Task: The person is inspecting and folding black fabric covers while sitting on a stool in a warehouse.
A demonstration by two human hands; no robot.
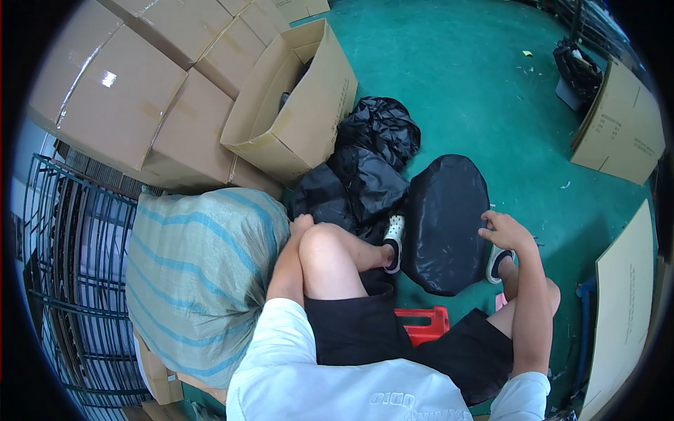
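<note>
On the floor between my feet lies a long, rounded black object [447, 224] with a smooth, slightly shiny cover, like a padded cushion. My right hand [505, 231] is at its right edge, fingers loosely bent and apart, with nothing visible in them. Whether the fingertips touch the cover I cannot tell. Beside my left knee is my left hand [301, 225], close to a heap of loose black covers [361, 186]. Its fingers are mostly hidden. A bulging grey-green woven sack [200, 274] with blue stripes stands against my left forearm.
An open cardboard box [302, 144] with dark things inside stands beyond the heap, beside stacked closed cartons [123, 91]. A red plastic stool [428, 323] is under me. At left is a wire rack [77, 295]; at right, cardboard sheets [621, 309] and a black bag [577, 67].
</note>
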